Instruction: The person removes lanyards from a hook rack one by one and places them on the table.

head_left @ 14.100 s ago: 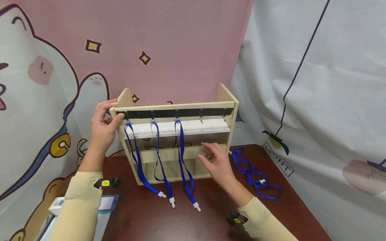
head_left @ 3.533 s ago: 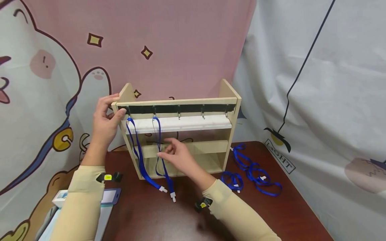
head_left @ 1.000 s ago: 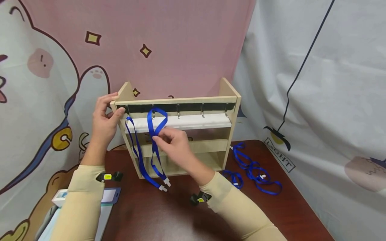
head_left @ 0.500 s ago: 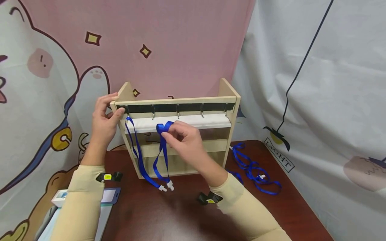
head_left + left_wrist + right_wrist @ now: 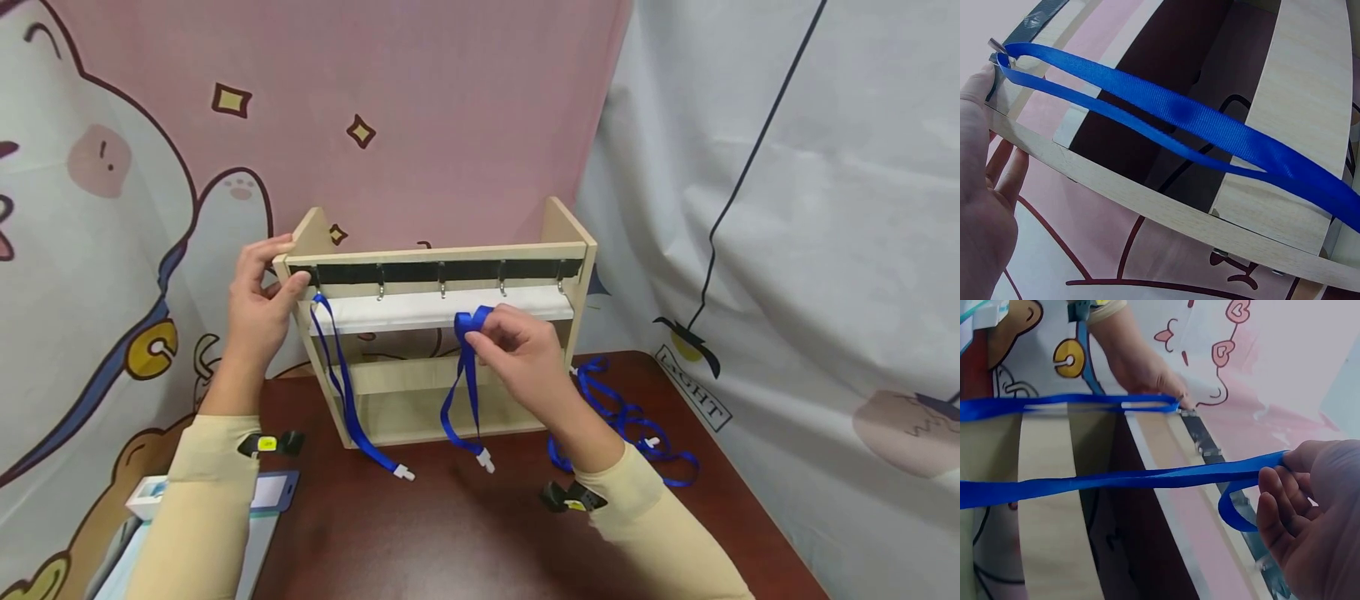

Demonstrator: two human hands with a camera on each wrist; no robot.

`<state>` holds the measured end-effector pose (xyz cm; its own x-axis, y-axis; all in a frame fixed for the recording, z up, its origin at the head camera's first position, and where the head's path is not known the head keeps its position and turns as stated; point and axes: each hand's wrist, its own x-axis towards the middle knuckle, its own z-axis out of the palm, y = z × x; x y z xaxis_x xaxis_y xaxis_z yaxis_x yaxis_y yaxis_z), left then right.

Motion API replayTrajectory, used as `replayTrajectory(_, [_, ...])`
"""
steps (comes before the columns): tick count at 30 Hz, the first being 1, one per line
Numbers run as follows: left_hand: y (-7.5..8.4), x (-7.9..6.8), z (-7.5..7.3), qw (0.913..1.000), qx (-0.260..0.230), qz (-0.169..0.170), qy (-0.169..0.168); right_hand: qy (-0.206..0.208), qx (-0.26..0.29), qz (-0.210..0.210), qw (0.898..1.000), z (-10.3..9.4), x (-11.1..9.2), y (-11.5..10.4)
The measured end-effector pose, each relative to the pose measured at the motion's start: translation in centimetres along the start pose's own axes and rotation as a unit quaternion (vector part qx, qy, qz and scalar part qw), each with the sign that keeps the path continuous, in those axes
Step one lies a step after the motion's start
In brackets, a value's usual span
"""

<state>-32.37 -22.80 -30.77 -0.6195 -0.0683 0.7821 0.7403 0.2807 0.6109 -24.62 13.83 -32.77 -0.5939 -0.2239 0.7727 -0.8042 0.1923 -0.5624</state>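
My left hand (image 5: 258, 317) grips the upper left corner of a wooden rack (image 5: 450, 252), thumb on its front. From the leftmost hook hangs a blue lanyard (image 5: 349, 408), its white clip on the table; the left wrist view shows its loop (image 5: 1172, 111) over the hook. With thumb and fingers my right hand (image 5: 528, 354) pinches a second blue lanyard (image 5: 468, 375) near its top, in front of the white shelf. Its straps hang down to a white clip (image 5: 486, 461). In the right wrist view, the folded loop of this lanyard (image 5: 1235, 515) sticks out beside the fingers.
Several hooks (image 5: 442, 287) along the black strip carry nothing. More blue lanyards (image 5: 600, 400) lie loosely coiled on the table (image 5: 420, 533), right of the rack, partly behind my right forearm. A white box (image 5: 146, 497) and a blue-edged card holder (image 5: 281, 492) are at the left.
Three lanyards hung at first, then two; now one does. My right hand has lifted the second off its hook and carried it right. Another lanyard has joined those at right. The left hand stays.
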Motion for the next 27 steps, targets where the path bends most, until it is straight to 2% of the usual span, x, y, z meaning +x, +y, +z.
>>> replayTrajectory(6, [-2.1,0.2,-0.4,1.0000,0.006,-0.001,0.001,-0.006,-0.049,0.009,0.999,-2.2,-1.5,1.0])
replayTrajectory(18, [-2.4,0.5,-0.6,1.0000,-0.002,0.003,0.001,-0.025,-0.091,0.047,0.994,-5.2,-4.6,2.0])
replayTrajectory(27, [-2.2,0.3,-0.5,1.0000,0.002,0.003,-0.002,-0.008,-0.124,0.026,0.992,-6.9,-6.6,2.6])
